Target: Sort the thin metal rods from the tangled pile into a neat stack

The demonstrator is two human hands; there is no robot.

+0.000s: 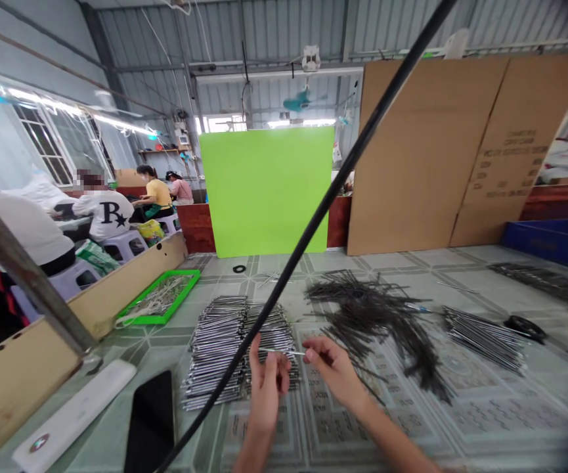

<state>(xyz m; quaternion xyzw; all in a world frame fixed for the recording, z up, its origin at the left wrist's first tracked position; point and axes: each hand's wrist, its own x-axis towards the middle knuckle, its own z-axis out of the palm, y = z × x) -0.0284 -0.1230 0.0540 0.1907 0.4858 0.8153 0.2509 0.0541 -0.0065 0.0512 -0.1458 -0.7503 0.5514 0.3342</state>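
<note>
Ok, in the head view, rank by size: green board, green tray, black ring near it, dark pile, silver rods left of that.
Green board
Silver rods and dark pile: too alike to rank
Green tray
Black ring

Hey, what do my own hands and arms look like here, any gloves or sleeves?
Your left hand and right hand are ungloved. Your forearms are bare, with no sleeves in view. I see no watch; rings are hard to tell.
</note>
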